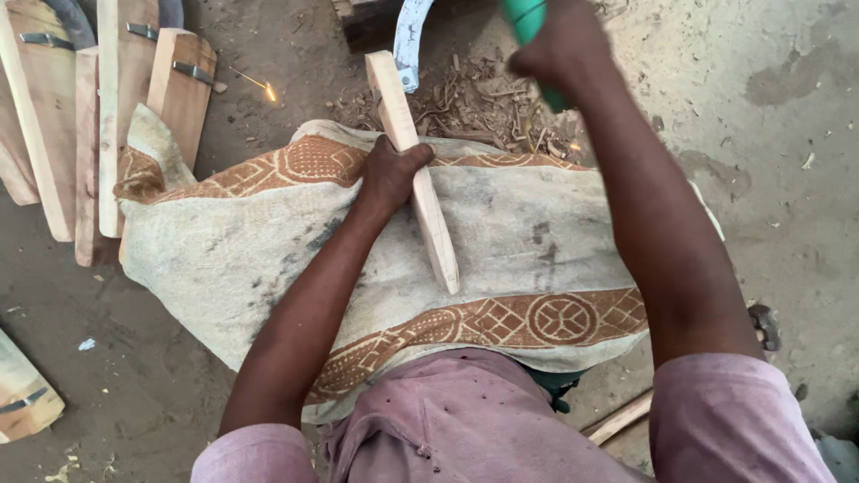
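The left hand has its grip clenched around a long, flat, pale wooden slat, fingers wrapped over the right edge near the slat's middle; the slat lies lengthwise across the person's lap, its far end pointing away toward the curved blade and its near, rounded end resting on the cloth; its surface is smooth and light tan, with straight edges. The right hand is raised above the slat's far end, its grip closed tight on the green handle of a tool with a curved, pale metal blade; the blade's lower end sits just beside the top of the slat. Under the slat, a beige woven cloth with brown geometric bands covers the lap, stained dark in patches. Beyond the cloth, a heap of brown wood shavings lies on the dirt floor; a small orange spark glows on the floor to the left of the heap. At the far left, several similar wooden boards with small metal clips lie side by side; one more board shows at the lower left edge.
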